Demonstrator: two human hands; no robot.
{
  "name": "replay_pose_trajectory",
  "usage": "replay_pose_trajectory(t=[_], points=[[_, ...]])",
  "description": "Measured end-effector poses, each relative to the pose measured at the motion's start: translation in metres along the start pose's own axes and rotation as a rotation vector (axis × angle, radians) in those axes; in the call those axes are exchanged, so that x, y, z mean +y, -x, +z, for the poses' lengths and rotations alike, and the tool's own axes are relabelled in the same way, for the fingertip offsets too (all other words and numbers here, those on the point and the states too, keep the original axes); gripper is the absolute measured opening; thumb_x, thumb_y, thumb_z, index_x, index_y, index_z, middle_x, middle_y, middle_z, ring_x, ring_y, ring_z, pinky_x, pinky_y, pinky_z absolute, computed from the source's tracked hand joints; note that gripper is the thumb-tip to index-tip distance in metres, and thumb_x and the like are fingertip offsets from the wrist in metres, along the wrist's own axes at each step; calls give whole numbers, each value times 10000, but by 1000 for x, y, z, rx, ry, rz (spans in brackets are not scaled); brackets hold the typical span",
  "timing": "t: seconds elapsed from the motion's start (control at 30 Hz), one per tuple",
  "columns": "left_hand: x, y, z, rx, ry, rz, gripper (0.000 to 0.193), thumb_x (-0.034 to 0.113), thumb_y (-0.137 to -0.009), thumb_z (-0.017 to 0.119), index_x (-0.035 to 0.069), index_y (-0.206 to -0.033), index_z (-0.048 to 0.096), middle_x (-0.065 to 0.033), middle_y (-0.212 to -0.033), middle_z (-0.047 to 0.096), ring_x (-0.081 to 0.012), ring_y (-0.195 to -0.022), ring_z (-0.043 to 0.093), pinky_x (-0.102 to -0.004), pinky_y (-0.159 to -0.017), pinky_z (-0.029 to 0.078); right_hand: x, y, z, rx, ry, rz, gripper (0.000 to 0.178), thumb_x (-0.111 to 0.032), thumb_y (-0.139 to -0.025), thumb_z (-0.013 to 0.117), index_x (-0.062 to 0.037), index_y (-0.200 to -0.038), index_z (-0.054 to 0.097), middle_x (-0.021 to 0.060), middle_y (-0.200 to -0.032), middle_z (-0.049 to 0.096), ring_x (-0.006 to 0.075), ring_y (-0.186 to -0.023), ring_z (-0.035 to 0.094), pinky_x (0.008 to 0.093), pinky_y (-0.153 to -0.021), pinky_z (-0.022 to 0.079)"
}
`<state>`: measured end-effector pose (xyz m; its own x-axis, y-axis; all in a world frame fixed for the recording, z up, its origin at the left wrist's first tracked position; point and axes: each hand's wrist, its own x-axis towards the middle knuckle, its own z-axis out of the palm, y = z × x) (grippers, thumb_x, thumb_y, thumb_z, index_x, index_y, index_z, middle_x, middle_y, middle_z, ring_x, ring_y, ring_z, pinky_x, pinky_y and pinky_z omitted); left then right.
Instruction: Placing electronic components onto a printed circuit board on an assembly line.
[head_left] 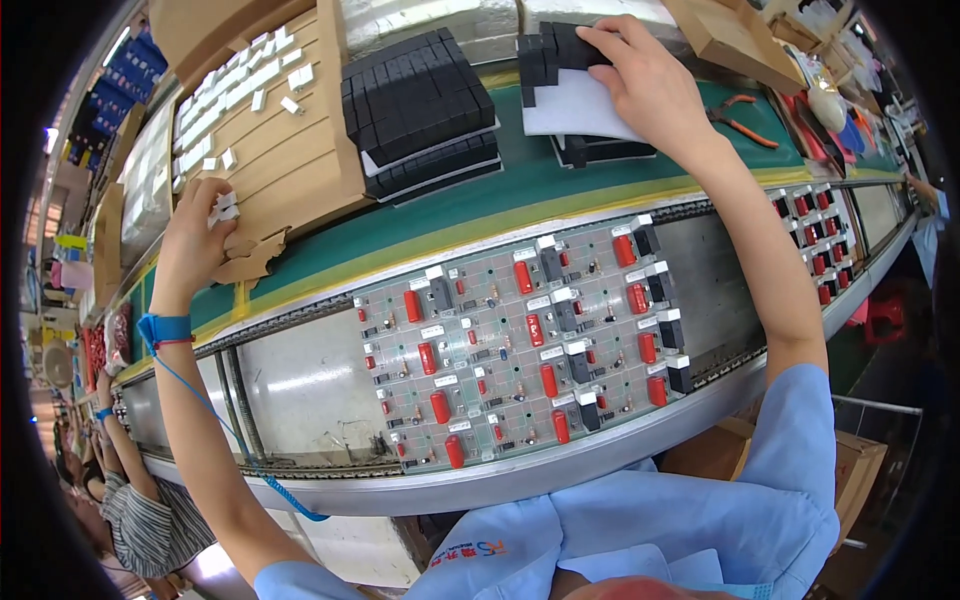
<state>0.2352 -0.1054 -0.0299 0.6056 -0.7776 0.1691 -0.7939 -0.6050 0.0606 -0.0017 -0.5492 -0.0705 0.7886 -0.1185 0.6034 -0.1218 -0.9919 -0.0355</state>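
My left hand (195, 235) reaches into a flat cardboard tray (290, 150) and is closed on a few small white block parts (224, 208). More white parts (235, 85) lie in rows farther up that tray. My right hand (640, 75) rests on a white sheet (575, 112) carrying small black foam squares (550, 50), its fingertips pinching one. Below both hands a panel of circuit boards (520, 340) with red and black components lies on the conveyor. A blue wrist strap (165, 328) with a coiled cord is on my left wrist.
A stack of black foam sheets (420, 105) sits between the two hands on the green belt (500, 190). Orange-handled pliers (745, 120) lie to the right. Another board panel (815, 240) follows on the conveyor. A co-worker's arm (125, 440) is at lower left.
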Motion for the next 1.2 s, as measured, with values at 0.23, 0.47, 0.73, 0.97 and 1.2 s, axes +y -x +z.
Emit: replay_pose_trajectory(t=[0.23, 0.47, 0.73, 0.97, 1.2], points=[[1, -6, -2, -31, -81, 109, 400, -33, -773, 667, 85, -1131, 533, -151, -1100, 569, -413, -995, 571, -466, -828, 477, -12, -11, -18, -79, -89, 2, 355, -86, -807, 709, -9, -1117, 555, 171, -1051, 541, 380, -1013, 579, 429, -848, 489], [-5, -12, -7, -163, 62, -118, 389, 26, -748, 648, 67, -1116, 529, -171, -1005, 578, -402, -935, 598, -446, -814, 487, 23, -10, -33, -169, -194, -68, 362, -92, -805, 703, -18, -1123, 548, 189, -1061, 553, 384, -1027, 572, 435, -878, 482], [-30, -13, 13, -24, 99, -160, 399, 99, -778, 659, 51, -1154, 535, -116, -873, 567, -256, -809, 592, -366, -725, 490, 21, -11, -53, -253, -257, 55, 377, -79, -736, 765, 10, -1084, 649, 198, -969, 663, 339, -923, 638, 407, -835, 509], [-42, -24, 29, 26, 246, -202, 454, 286, -838, 705, 68, -1196, 529, -153, -1044, 643, -234, -782, 643, -377, -740, 508, 40, 6, -36, -85, -344, 292, 329, -33, -756, 737, -1, -1073, 652, 104, -907, 671, 197, -854, 634, 318, -785, 517], [-44, -4, 32, 167, 208, -187, 365, 270, -889, 709, 70, -1145, 543, -90, -836, 671, -135, -667, 633, -294, -613, 475, -17, 13, -64, 121, -523, 182, 359, -36, -780, 747, 8, -1105, 600, 96, -949, 660, 170, -841, 636, 275, -758, 511]])
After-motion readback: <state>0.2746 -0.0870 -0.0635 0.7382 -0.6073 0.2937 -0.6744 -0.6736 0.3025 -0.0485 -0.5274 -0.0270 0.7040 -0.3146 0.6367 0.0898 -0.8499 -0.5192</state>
